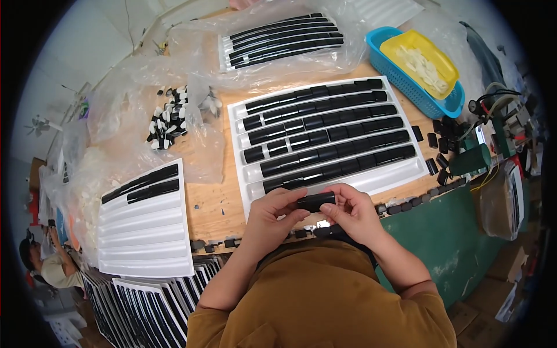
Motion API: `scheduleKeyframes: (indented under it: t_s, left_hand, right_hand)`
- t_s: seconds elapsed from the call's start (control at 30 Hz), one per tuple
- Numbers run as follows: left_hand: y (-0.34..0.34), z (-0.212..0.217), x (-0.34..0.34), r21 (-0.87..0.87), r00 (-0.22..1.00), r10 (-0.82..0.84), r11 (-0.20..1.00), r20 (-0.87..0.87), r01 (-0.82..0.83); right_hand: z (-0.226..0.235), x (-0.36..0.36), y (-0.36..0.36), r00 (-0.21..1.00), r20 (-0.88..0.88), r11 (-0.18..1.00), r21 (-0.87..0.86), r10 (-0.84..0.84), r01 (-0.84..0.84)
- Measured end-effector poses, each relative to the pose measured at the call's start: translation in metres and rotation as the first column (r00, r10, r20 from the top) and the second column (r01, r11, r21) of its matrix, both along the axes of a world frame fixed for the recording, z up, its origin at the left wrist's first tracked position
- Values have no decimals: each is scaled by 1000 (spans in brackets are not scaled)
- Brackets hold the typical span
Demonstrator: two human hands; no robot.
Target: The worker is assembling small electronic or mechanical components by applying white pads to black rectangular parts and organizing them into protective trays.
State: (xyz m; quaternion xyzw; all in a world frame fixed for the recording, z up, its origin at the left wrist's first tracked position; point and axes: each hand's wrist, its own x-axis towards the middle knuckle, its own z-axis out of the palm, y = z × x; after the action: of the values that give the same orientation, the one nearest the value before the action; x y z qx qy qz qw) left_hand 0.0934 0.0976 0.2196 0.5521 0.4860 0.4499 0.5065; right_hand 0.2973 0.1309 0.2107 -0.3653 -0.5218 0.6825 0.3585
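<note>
Between my two hands, close to the table's front edge, is a short glossy black piece [317, 201], roughly a rounded block. My left hand [277, 212] pinches its left end with thumb and fingers. On its right end, my right hand [352, 210] has its fingers closed too. Just beyond the hands lies a white grooved tray [248, 191] with rows of similar black pieces [339, 169] laid end to end. A few gaps of white show in some rows.
A second white tray [142, 238], with two short black rows, lies at left. Black and white parts [168, 119] are heaped on plastic film. At far right stand a blue basket [380, 61] holding a yellow one [449, 64], loose black pieces [444, 145] and a green cylinder [471, 159].
</note>
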Motion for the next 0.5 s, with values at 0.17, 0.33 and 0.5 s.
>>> scheduleKeyframes:
  t_s: [0.17,0.33,0.5]
  left_hand:
    - [0,-4,1,-50,990,-32,998,139,39]
    - [1,-3,-8,-92,972,-234,969,-24,231]
    - [2,-12,16,-36,962,194,981,192,-191]
  right_hand:
    - [2,8,4,997,-33,996,-36,77,-78]
    - [2,21,6,952,154,963,-98,265,-252]
    - [5,-6,-22,892,251,878,211,376,-430]
